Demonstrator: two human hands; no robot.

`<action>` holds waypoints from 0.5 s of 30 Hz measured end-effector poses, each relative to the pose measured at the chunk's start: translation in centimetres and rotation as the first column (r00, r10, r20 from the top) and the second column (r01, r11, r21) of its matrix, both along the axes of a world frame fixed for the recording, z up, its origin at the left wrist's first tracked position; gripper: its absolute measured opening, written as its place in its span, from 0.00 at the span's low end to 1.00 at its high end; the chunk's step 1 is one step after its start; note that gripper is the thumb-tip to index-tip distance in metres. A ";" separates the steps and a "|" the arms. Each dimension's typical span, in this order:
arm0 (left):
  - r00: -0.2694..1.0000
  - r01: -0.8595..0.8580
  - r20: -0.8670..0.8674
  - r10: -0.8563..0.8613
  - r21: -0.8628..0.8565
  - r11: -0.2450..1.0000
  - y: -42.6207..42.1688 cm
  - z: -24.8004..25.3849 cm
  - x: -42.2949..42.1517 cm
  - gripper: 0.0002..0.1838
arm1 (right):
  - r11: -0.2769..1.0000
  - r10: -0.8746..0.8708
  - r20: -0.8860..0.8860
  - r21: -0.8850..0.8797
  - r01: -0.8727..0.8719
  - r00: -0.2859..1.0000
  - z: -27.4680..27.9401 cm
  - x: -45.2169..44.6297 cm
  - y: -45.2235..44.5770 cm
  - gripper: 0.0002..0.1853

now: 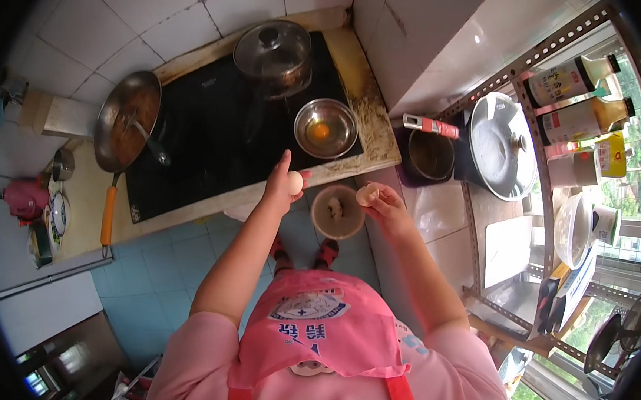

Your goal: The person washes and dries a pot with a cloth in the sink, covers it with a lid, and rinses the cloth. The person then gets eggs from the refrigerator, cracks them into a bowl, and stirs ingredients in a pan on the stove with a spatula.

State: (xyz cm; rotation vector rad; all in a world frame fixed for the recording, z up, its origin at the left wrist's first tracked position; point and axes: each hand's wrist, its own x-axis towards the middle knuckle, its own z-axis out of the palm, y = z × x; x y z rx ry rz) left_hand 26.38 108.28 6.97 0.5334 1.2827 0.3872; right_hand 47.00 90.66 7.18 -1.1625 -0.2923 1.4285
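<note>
left hand (285,186) grips what looks like an egg (295,183) near the steel bowl (345,127), right hand (387,209) pinches a shell piece (368,195) by the bin (321,213): best use light grips and hold the shell squarely over the bin so drips land inside.

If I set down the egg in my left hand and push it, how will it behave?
The egg will probably roll, since its outline is rounded. It's likely fragile, judging by the broken shell in your right hand. Its smooth-looking surface may also be slippery.
</note>
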 end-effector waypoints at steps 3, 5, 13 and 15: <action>0.998 0.042 0.055 -0.042 0.008 0.999 -1.4 -0.3 -0.9 0.39 | 0.992 0.081 0.201 -0.109 -0.059 0.976 -5.9 -0.4 -1.0 0.25; 0.989 0.098 0.109 -0.098 0.001 0.995 -2.7 0.5 -1.0 0.40 | 0.985 0.137 0.332 -0.142 -0.094 0.933 -10.7 -0.6 -1.4 0.26; 0.988 0.075 0.141 -0.067 -0.053 0.996 -5.1 -0.4 -2.2 0.37 | 0.899 0.238 0.568 -0.437 0.043 0.788 -17.7 -1.8 -0.6 0.28; 0.984 0.086 0.160 -0.076 -0.058 0.995 -5.4 -1.0 -2.4 0.38 | 0.936 0.194 0.562 -0.353 0.021 0.804 -16.3 -1.8 -0.2 0.27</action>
